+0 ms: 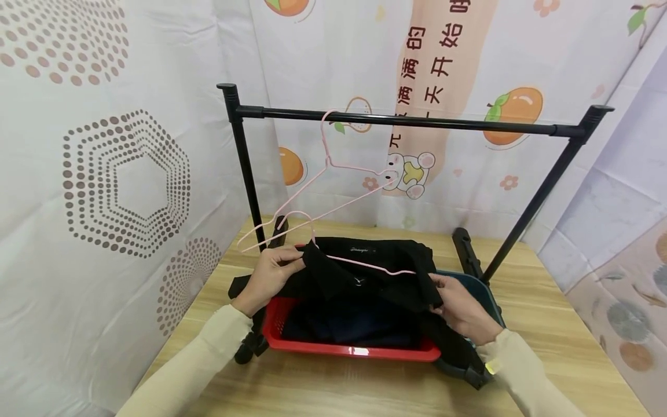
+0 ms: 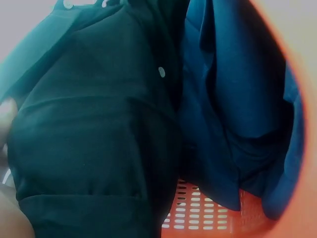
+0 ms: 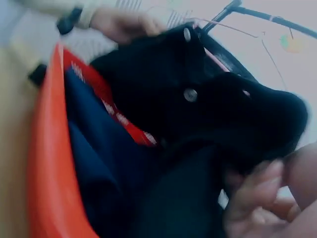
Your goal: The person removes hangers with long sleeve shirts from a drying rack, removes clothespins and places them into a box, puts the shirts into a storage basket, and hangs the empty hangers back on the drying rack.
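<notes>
A black collared shirt (image 1: 344, 284) is stretched between my two hands above a red basket (image 1: 359, 351). My left hand (image 1: 271, 272) pinches its collar on the left, beside the hook of a pink clothes hanger (image 1: 359, 263). That hanger lies across the neck opening, and its lower part is hidden by the cloth. On the other side my right hand (image 1: 464, 307) holds the shirt's edge near the hanger's right end. In the right wrist view, pale buttons (image 3: 190, 94) show on the shirt front, with my fingers (image 3: 267, 183) against the fabric.
A second pink hanger (image 1: 307, 182) hangs from the bar of a black clothes rack (image 1: 443, 121) behind the shirt. Dark blue clothing (image 1: 344, 327) lies inside the red basket. Partly covered at the right stands a dark teal basket (image 1: 476, 284). Printed curtains surround the wooden table (image 1: 542, 330).
</notes>
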Action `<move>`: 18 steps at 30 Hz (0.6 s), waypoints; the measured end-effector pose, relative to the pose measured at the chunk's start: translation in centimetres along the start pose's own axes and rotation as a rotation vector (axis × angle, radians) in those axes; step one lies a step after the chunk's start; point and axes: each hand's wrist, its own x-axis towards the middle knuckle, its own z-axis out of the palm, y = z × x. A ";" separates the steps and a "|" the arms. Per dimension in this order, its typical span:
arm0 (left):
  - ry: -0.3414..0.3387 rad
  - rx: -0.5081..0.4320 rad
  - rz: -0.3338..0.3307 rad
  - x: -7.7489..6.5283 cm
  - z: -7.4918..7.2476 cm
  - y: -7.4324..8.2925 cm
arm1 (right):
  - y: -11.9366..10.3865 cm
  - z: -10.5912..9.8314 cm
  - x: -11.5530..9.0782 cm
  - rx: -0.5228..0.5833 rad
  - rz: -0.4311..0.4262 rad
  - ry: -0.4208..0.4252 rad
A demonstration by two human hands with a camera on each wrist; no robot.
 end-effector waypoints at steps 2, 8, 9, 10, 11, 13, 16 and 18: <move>-0.003 0.038 0.020 -0.1 0.1 0.0 | -0.7 -0.2 -0.4 -0.169 -0.029 0.120; 0.014 0.090 0.026 -0.1 0.1 0.1 | -2.3 0.3 -1.4 -0.700 -0.299 0.316; 0.018 0.097 0.024 -0.1 0.0 0.2 | -2.4 0.5 -1.5 -0.786 -0.368 0.338; 0.021 0.101 0.022 -0.1 0.0 0.3 | -2.5 0.6 -1.5 -0.873 -0.433 0.365; 0.023 0.104 0.019 -0.1 0.0 0.4 | -2.5 0.6 -1.6 -0.947 -0.486 0.392; 0.022 0.115 0.019 -0.1 -0.1 0.5 | -2.4 0.7 -1.8 -1.002 -0.538 0.416; 0.013 0.116 0.015 -0.2 -0.1 0.5 | -2.0 0.8 -2.2 -1.047 -0.561 0.448; 0.010 0.117 0.020 -0.2 0.0 0.5 | -1.8 1.2 -2.4 -1.087 -0.600 0.471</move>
